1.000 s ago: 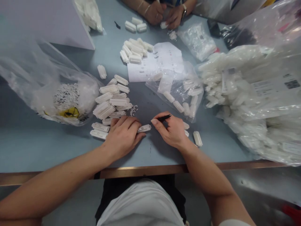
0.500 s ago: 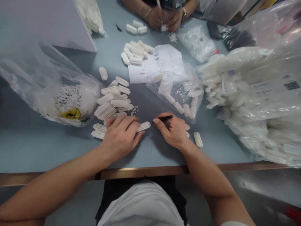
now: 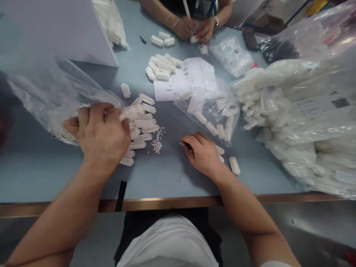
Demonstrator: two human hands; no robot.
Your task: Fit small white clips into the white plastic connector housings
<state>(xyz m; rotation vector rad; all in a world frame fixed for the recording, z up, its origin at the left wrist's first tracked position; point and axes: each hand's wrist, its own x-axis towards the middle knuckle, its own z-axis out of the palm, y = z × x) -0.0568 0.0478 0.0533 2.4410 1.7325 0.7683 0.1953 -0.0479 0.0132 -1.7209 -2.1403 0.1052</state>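
My left hand (image 3: 102, 133) reaches over the clear bag (image 3: 46, 98) of small white bits at the left. Its fingertips are partly hidden, so a held thing cannot be made out. Beside its thumb lies a pile of white slotted plastic pieces (image 3: 144, 123). Loose tiny white bits (image 3: 157, 142) are scattered right of the pile. My right hand (image 3: 204, 154) rests on the table with its fingers closed around a slim black tool (image 3: 188, 146), mostly covered by the hand. Close behind its wrist are more white pieces (image 3: 234, 165).
Across the table another person's hands (image 3: 185, 27) hold a white stick and a small white piece. A printed sheet (image 3: 167, 91) lies mid-table under a clear bag (image 3: 211, 111) of white pieces. Large filled bags (image 3: 300, 118) stand at the right, a pale panel (image 3: 83, 33) at the left.
My left hand has left the spot before my right hand and moved left to the bag; the white piece it held is no longer seen there. The black tool now shows less.
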